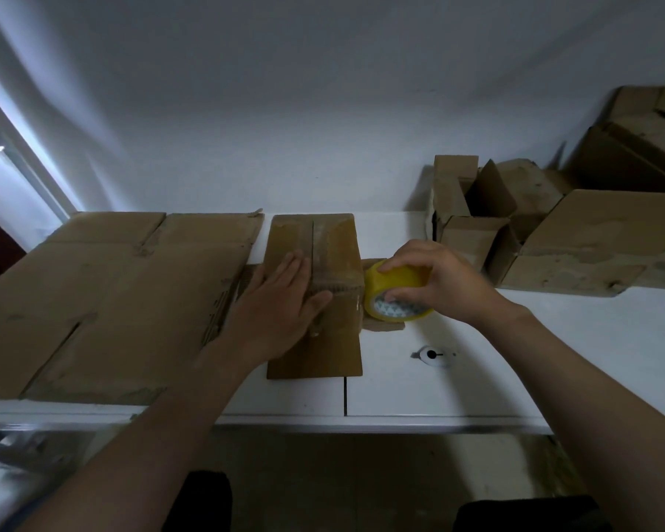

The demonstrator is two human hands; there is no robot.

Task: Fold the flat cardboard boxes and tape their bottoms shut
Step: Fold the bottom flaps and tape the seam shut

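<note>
Tape roll [392, 297] gripped in our right hand [442, 282] against the right edge of the box [334, 240], mid-table [477, 378]; left hand [285, 297] flat, pressing the flaps [288, 236]. Risk: if that palm eases, the flaps spring apart and the tape lands crooked. Tape's loose end is hidden, so we can't tell if it's stuck

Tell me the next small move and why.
Probably draw the tape roll down the right side of the box: the right hand grips the roll against that edge, while the left hand lies flat on top, steadying it.
</note>
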